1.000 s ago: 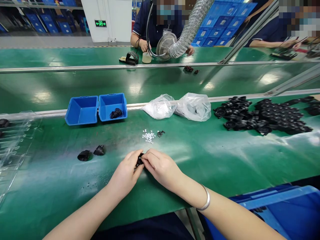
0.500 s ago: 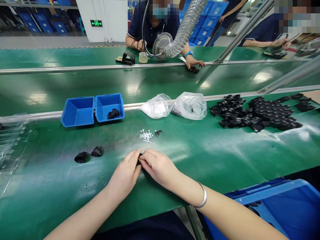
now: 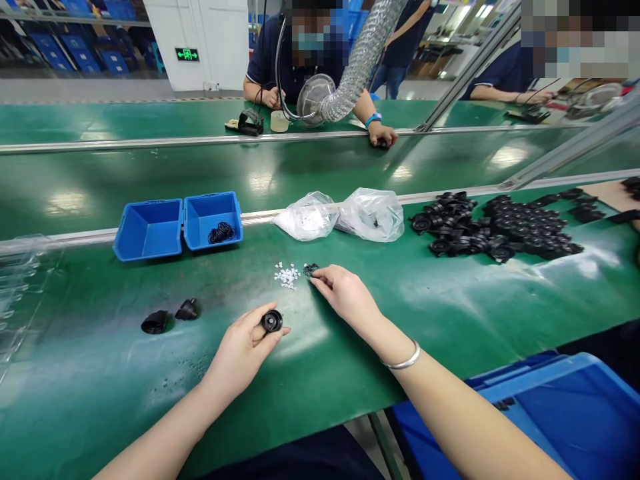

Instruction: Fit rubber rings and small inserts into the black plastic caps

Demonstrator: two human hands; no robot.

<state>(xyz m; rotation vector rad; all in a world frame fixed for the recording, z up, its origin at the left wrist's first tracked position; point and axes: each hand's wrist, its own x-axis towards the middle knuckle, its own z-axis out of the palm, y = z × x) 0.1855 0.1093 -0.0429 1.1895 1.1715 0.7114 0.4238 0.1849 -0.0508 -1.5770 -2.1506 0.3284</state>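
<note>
My left hand (image 3: pixel 243 343) holds a round black plastic cap (image 3: pixel 272 321) between thumb and fingers, its hollow side facing up with a small post in the middle. Further forward, my right hand (image 3: pixel 345 293) reaches to a little pile of tiny black pieces (image 3: pixel 309 269), thumb and forefinger pinched at its near edge. What lies between those fingertips is too small to make out. Just left of that pile is a scatter of small white pieces (image 3: pixel 287 275). Two black conical fittings (image 3: pixel 155 322) lie on the green mat to the left of my left hand.
Two blue bins (image 3: pixel 150 230) stand at the back left, one with black rings (image 3: pixel 221 233). Clear plastic bags (image 3: pixel 373 217) lie behind the piles. Many black parts (image 3: pixel 525 227) cover the right side. A blue crate (image 3: pixel 575 413) sits lower right. A co-worker's hand (image 3: pixel 383 135) rests across the bench.
My hands have parted. The right one moved forward to the tiny black pieces, while the left keeps the black cap, now turned so its hollow side shows. The view shifted slightly.
</note>
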